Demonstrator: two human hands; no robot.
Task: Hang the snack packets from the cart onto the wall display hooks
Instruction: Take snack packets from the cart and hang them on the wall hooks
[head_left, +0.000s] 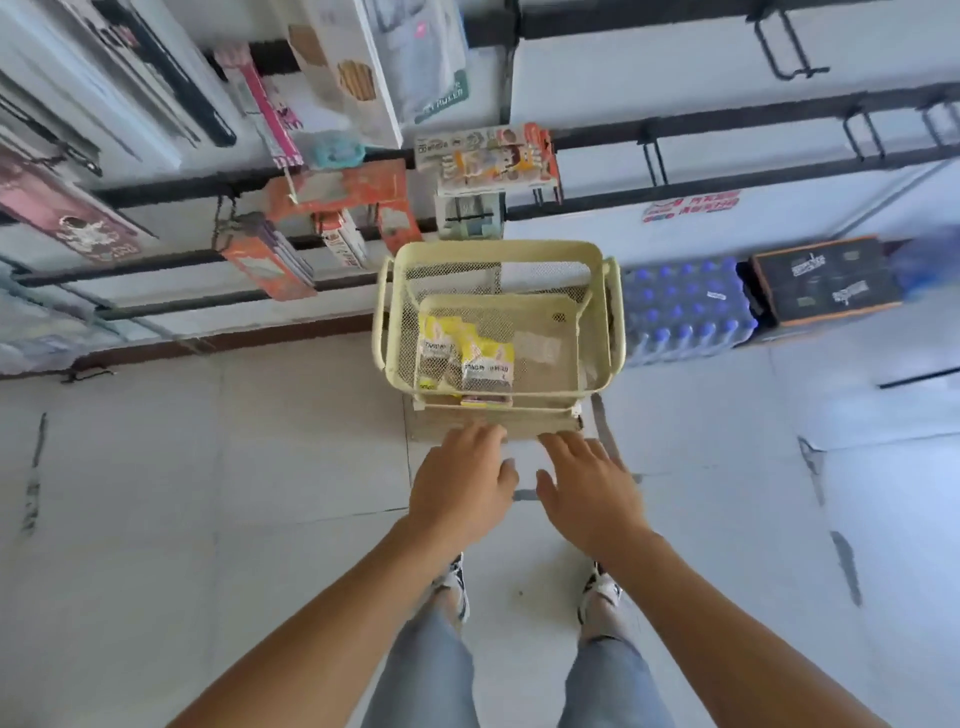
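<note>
Both your hands are out in front of you at centre frame, low over the near edge of the pale yellow wire-mesh cart. Left hand: fingers loosely spread, reaching toward the cart's near rim, holding nothing. Right hand: same posture, fingers relaxed and apart, empty. Whether the fingertips actually touch the cart's lower shelf cannot be told from this angle.

The yellow-topped clear snack packets lie in the cart's upper mesh basket, left of its centre, overlapping one another. A further clear packet seems to lie flat just to their right, too washed out to read. None has been lifted yet.

Handling, as a judgement: thin film pouches with loose dark contents, so light, soft and limp, slightly slick. They will sag if taken by the belly. Pinch the printed yellow header at the top edge, where a hang hole would sit; the hole itself is not resolvable here.

The black wire display hooks on the black wall rails at upper right stand bare; those at upper left and centre already carry boxed goods. The bare hooks look like the likely destination.

A shrink-wrapped pack of blue-capped bottles sits on the floor just right of the cart.
</note>
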